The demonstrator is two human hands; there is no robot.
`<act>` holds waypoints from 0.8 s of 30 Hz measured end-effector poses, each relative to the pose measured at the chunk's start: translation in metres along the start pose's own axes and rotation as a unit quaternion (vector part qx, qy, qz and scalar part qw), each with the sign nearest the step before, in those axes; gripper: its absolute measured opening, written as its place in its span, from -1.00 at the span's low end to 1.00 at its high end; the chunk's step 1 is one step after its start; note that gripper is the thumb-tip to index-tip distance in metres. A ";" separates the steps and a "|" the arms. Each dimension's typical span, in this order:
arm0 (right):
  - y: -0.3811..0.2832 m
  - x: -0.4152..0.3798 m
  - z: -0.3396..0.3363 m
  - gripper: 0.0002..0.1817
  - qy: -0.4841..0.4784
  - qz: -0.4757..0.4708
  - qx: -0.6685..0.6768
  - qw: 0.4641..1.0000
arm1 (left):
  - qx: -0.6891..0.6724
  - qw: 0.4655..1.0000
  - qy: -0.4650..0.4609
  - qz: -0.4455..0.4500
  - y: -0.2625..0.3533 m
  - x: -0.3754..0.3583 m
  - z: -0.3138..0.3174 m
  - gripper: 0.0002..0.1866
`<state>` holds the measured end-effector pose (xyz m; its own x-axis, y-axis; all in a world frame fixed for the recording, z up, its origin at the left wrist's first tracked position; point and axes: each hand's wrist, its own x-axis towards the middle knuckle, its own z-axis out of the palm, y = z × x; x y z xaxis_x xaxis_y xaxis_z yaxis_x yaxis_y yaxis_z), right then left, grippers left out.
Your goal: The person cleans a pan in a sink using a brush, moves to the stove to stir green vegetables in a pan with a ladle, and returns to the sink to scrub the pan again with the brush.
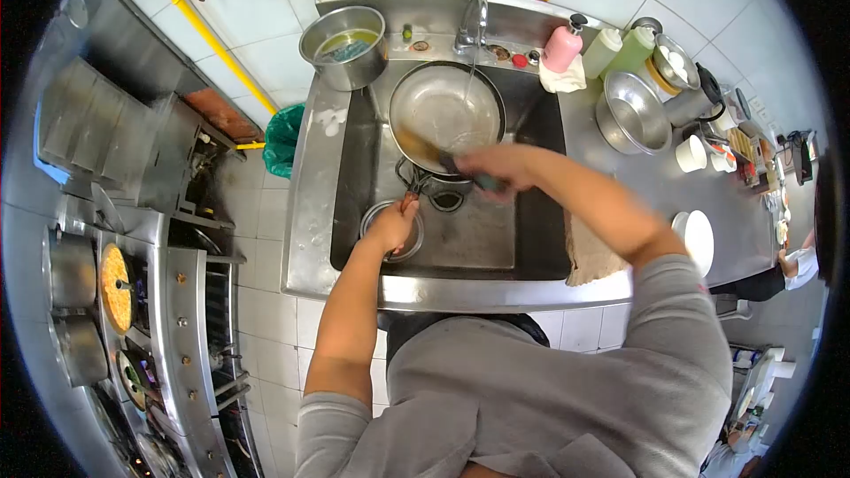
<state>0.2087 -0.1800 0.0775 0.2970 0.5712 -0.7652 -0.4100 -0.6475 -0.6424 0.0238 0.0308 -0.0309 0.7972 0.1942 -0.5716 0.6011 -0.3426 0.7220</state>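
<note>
A wide round pan (443, 106) sits in the sink (478, 239) under the running tap (478, 13). Closed around the pan's handle (409, 198) is my left hand (394, 226), at the pan's near side. My right hand (496, 168), blurred by motion, grips a dark-handled brush or scraper (421, 146), whose brownish end is over the near left part of the pan; its exact kind is too smeared to tell. Below my left hand lies a round metal bowl or lid (407, 243), partly hidden by that hand.
A metal pot (343, 46) stands at the sink's back left corner. A pink bottle (561, 46), green bottle (630, 51) and steel bowl (633, 112) stand right. A brown cloth (589, 252) lies on the right edge. Pots (73, 270) are far left; another person (801, 267) is far right.
</note>
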 end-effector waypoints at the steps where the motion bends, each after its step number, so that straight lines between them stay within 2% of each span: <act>1: 0.009 -0.027 -0.007 -0.44 0.049 0.023 -0.173 0.983 | 0.020 1.000 -0.004 -0.012 0.001 -0.004 -0.003 -0.42; 2: 0.021 -0.048 -0.018 -0.37 0.093 0.047 -0.340 0.935 | 0.039 0.999 -0.010 -0.027 -0.001 -0.007 -0.001 -0.41; 3: 0.029 -0.043 -0.056 -0.31 0.100 0.083 -0.493 0.860 | 0.036 0.999 -0.014 -0.031 -0.016 -0.001 0.006 -0.41; 4: 0.026 -0.033 -0.088 -0.25 0.105 0.112 -0.632 0.760 | 0.108 0.992 0.047 0.036 -0.037 0.014 0.014 -0.42; 5: -0.016 -0.070 -0.067 -0.30 0.122 0.211 -0.496 0.833 | 0.183 0.972 0.107 0.105 -0.049 0.021 0.018 -0.42; 6: -0.021 -0.058 -0.066 -0.33 0.067 0.204 -0.464 0.859 | 0.188 0.971 0.103 0.108 -0.048 0.017 0.017 -0.42; 7: -0.024 -0.048 -0.065 -0.36 0.014 0.196 -0.430 0.881 | 0.167 0.978 0.087 0.094 -0.042 0.012 0.017 -0.39; 9: -0.025 -0.050 -0.024 -0.43 -0.005 0.075 -0.294 0.953 | 0.151 0.983 0.063 0.083 -0.025 0.006 0.014 -0.35; 11: -0.020 -0.051 -0.019 -0.45 0.003 0.070 -0.300 0.951 | 0.188 0.978 0.089 0.022 -0.018 0.001 0.012 -0.37; 13: -0.021 -0.058 -0.019 -0.47 0.009 0.059 -0.312 0.948 | 0.189 0.978 0.089 0.019 -0.021 0.005 0.011 -0.39; 15: -0.023 -0.072 -0.031 -0.50 0.035 0.167 -0.464 0.869 | 0.206 0.973 0.102 0.010 -0.023 0.006 0.015 -0.41; 17: 0.000 -0.054 -0.038 -0.47 0.035 0.172 -0.439 0.881 | 0.216 0.972 0.095 0.015 -0.025 0.007 0.018 -0.41; 18: 0.009 -0.054 -0.024 -0.46 0.042 0.088 -0.327 0.940 | 0.226 0.970 0.093 0.019 -0.026 0.008 0.018 -0.41; 19: 0.012 -0.053 -0.017 -0.44 0.049 0.000 -0.209 0.977 | 0.225 0.970 0.092 0.020 -0.026 0.011 0.019 -0.41; 20: 0.010 -0.054 -0.017 -0.38 -0.018 0.021 -0.117 0.993 | 0.215 0.971 0.096 0.029 -0.030 0.012 0.019 -0.41; 21: 0.011 -0.059 -0.015 -0.38 -0.022 0.022 -0.115 0.993 | 0.207 0.972 0.100 0.038 -0.034 0.011 0.020 -0.41; 24: 0.017 -0.068 -0.021 -0.33 0.050 0.162 -0.295 0.940 | 0.197 0.976 0.093 0.029 -0.036 0.012 0.021 -0.41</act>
<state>0.1999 -0.2406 0.1184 0.3309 0.2647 -0.9058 0.0472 -0.9633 -0.2642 0.0106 0.0261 -0.0713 0.8472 0.3147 -0.4281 0.5165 -0.6769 0.5245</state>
